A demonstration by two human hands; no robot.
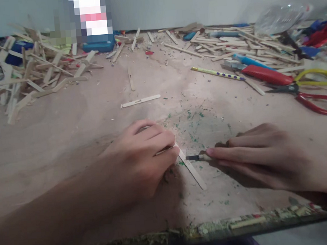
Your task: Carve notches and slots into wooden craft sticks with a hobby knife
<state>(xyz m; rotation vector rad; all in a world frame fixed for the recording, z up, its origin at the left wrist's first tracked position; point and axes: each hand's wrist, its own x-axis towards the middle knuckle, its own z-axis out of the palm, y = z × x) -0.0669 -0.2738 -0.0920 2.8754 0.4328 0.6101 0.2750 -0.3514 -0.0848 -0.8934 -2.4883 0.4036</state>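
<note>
My left hand (151,153) is closed on the upper end of a popsicle stick (194,171), holding it slantwise against the tabletop. The stick's lower end lies bare, pointing toward the front edge. In my right hand (262,152) is a slim craft knife (196,157), gripped close to its blade, whose tip meets the stick's right edge near its middle. Most of the knife's handle is hidden under the fingers. Green and pale shavings (194,135) lie scattered around and behind the stick.
Behind my hands lie two loose sticks, one flat (141,100) and one pointing away (131,79). A yellow pencil (216,73), a red-handled cutter (267,75) and scissors (293,89) sit at right. Stick heaps fill the back left (35,76) and back right (231,43), beside a clear bottle (280,19).
</note>
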